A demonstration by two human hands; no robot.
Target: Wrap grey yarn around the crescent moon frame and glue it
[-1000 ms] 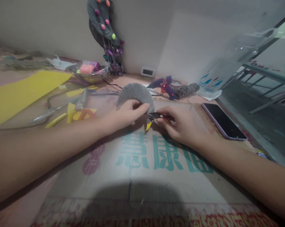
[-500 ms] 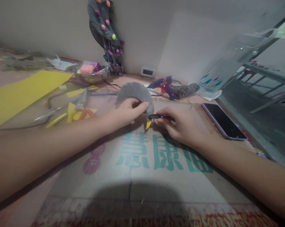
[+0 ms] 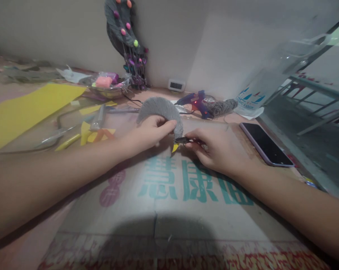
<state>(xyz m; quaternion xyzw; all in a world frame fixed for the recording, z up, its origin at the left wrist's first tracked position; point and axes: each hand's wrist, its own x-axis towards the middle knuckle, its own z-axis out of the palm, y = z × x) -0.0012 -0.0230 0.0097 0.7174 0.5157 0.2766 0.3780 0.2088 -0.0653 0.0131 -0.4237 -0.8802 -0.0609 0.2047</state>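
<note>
A crescent (image 3: 160, 105) wrapped in grey yarn is held up over the board, its bare yellow tip (image 3: 175, 147) pointing down. My left hand (image 3: 158, 131) is closed around its inner curve, thumb pressed on the yarn side. Close to that tip, my right hand (image 3: 205, 146) pinches a small, dark, slender object (image 3: 182, 140). Its front end touches or overlaps the lower end of the yarn wrapping. Whether it is a tool or a bundle of yarn I cannot tell, as the fingers cover part of it.
A printed cardboard sheet (image 3: 124, 225) lies under my hands. Behind stand a blue glue gun (image 3: 192, 100), grey yarn (image 3: 222, 108), and a bowl (image 3: 107, 90) of clay-like lumps. A phone (image 3: 266, 144) lies right; yellow sheet (image 3: 31, 110) and scraps lie left. A decorated crescent (image 3: 115, 30) leans behind.
The dark object and my right fingers have shifted slightly left and down, now covering more of the yellow tip. My left hand and the crescent have barely moved.
</note>
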